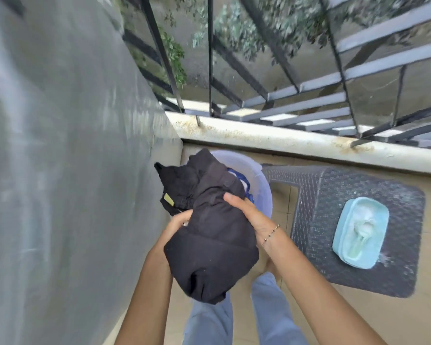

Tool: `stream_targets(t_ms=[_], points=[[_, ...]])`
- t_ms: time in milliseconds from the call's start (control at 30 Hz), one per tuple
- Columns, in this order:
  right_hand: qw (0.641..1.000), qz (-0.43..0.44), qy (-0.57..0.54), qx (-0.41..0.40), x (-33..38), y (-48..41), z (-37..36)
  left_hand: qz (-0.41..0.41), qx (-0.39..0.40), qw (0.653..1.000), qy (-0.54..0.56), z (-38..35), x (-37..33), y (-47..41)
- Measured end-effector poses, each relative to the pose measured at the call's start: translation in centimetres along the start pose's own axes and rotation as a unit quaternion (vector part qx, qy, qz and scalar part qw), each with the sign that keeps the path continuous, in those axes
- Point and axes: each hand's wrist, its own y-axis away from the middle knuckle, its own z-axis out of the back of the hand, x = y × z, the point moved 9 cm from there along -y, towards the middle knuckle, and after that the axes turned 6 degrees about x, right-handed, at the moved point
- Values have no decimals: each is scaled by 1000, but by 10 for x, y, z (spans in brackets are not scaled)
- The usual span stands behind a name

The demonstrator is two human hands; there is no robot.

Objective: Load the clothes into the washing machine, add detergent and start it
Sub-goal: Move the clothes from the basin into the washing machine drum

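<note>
Loading step here: left hand (pixel 177 224) and right hand (pixel 249 215) both grip the bundled black garment (pixel 209 250), held just above the lilac bucket (pixel 261 185), and next it needs carrying to the washer, which isn't in view.

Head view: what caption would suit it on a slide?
Left hand and right hand hold a bundled black garment over a lilac plastic bucket, beside a light blue tub on a dark stool.

Single head-worn wide-angle view, steeply downward, close above left hand (pixel 178 226) and right hand (pixel 249 215).
</note>
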Motion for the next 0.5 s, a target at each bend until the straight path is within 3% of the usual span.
stream_targets(t_ms=[100,200,333,500], points=[[996,41,43,-74,40,27,-2,34,10,999,-14,-27,-7,26],[980,95,54,-165,76,62,0,-29,25,996,80,-43,-19,62],[962,163,3,-220,104,111,-7,-117,94,978,148,-85,-50,104],[928,222,-74,-289,108,174,-24,-152,135,979,31,-130,-69,153]])
